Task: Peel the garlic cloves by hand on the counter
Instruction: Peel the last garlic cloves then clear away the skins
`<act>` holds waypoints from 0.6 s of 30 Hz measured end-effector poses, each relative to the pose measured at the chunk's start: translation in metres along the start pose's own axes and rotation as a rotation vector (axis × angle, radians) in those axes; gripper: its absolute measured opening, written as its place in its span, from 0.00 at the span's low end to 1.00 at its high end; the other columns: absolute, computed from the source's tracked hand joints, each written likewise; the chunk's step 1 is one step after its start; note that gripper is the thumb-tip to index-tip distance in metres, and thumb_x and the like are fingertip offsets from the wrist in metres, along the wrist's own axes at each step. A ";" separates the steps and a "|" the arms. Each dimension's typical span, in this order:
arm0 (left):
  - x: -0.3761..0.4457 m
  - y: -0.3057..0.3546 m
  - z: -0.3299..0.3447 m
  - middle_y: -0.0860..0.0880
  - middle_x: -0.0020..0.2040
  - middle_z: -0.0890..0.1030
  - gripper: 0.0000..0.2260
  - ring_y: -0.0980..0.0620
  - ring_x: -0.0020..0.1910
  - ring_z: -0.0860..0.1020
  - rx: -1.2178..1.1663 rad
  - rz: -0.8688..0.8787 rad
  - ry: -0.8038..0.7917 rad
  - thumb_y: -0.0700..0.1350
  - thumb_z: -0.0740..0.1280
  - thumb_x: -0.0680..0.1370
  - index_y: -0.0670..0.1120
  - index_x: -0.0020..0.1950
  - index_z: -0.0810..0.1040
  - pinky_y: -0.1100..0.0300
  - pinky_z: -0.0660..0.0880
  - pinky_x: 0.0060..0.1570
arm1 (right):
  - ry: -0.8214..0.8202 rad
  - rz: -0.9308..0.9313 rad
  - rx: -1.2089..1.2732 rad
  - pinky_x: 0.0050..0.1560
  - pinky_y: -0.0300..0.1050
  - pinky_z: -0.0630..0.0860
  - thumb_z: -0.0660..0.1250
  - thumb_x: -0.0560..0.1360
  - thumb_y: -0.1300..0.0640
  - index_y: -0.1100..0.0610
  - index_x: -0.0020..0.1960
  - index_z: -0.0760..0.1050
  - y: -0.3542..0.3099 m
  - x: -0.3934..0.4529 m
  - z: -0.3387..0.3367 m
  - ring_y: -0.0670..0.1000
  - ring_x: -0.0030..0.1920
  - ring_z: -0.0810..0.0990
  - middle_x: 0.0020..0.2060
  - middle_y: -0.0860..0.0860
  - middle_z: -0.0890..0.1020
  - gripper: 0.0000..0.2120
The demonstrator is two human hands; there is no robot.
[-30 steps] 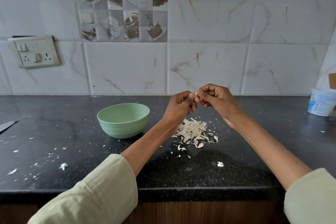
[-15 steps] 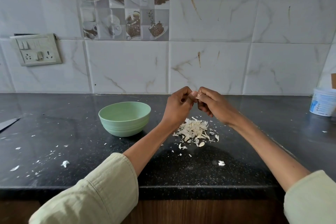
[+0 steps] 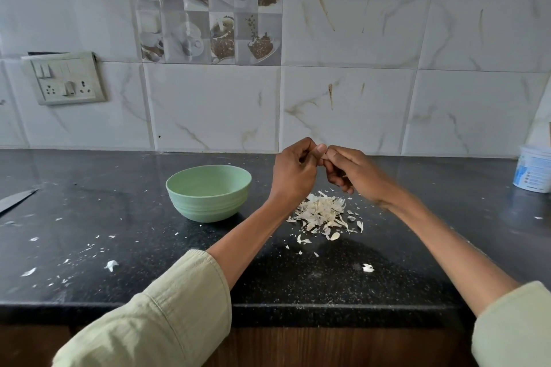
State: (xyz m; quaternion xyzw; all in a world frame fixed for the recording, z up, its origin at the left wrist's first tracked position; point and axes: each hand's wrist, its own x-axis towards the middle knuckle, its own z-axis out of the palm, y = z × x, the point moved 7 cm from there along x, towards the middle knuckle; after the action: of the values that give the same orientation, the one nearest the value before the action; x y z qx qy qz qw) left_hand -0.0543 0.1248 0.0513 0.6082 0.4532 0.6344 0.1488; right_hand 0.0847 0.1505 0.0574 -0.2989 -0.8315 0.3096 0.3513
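White tub at far right edge has a blue-and-white label, print too small to read; no other legible writing. Black speckled stone tabletop, dusted with white flecks and skin scraps, wood front below its near edge. Behind it, white marble-look wall tiles, one decorative tile with coffee cup pictures, and a switch and socket plate at far left. Knife blade tip pokes in at left edge. Pale green bowl sits left of centre; its inside looks empty from this angle. Pile of garlic skins lies just right of the bowl, below the hands. Left hand and right hand are raised above the pile, fingertips meeting, fingers of both curled and pinching a small garlic clove between them; clove mostly hidden, only a pale bit shows at the thumbs. Pale green sleeves rolled up on both forearms.
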 end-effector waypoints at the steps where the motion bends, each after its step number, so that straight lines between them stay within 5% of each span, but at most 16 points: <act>1: 0.000 0.001 0.001 0.49 0.37 0.84 0.14 0.46 0.38 0.80 -0.021 0.007 -0.008 0.51 0.68 0.85 0.46 0.41 0.78 0.51 0.76 0.42 | -0.004 0.012 0.039 0.32 0.37 0.67 0.52 0.90 0.49 0.56 0.45 0.69 0.000 0.000 0.000 0.47 0.31 0.67 0.30 0.48 0.72 0.19; 3: 0.001 0.001 0.001 0.43 0.39 0.84 0.14 0.41 0.39 0.80 -0.051 0.017 -0.013 0.50 0.67 0.85 0.46 0.42 0.78 0.48 0.76 0.43 | -0.018 0.035 0.113 0.31 0.38 0.65 0.52 0.90 0.48 0.55 0.44 0.69 0.001 0.000 0.000 0.46 0.30 0.66 0.30 0.49 0.71 0.19; 7: 0.001 0.005 0.001 0.45 0.33 0.78 0.13 0.53 0.32 0.69 -0.086 0.009 -0.019 0.47 0.67 0.86 0.41 0.44 0.79 0.58 0.66 0.35 | -0.029 0.061 0.221 0.29 0.39 0.61 0.54 0.89 0.47 0.53 0.42 0.68 0.003 0.000 0.000 0.47 0.30 0.63 0.29 0.48 0.69 0.19; 13: -0.001 0.003 0.009 0.49 0.34 0.78 0.15 0.51 0.34 0.73 -0.099 -0.009 -0.117 0.47 0.65 0.87 0.36 0.49 0.77 0.59 0.69 0.35 | 0.000 0.092 0.271 0.25 0.38 0.57 0.54 0.88 0.48 0.52 0.39 0.67 0.005 0.000 -0.006 0.48 0.27 0.58 0.27 0.49 0.65 0.20; 18: -0.007 0.012 0.015 0.42 0.43 0.83 0.07 0.51 0.35 0.78 -0.053 0.061 -0.192 0.43 0.65 0.86 0.39 0.57 0.76 0.67 0.72 0.34 | 0.045 0.120 0.294 0.25 0.39 0.53 0.55 0.88 0.49 0.51 0.37 0.67 0.009 -0.002 -0.016 0.49 0.27 0.55 0.25 0.49 0.63 0.21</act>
State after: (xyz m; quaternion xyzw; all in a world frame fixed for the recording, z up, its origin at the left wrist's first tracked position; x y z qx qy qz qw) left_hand -0.0347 0.1192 0.0538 0.6755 0.4013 0.5892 0.1884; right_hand 0.1001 0.1599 0.0588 -0.3003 -0.7498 0.4415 0.3908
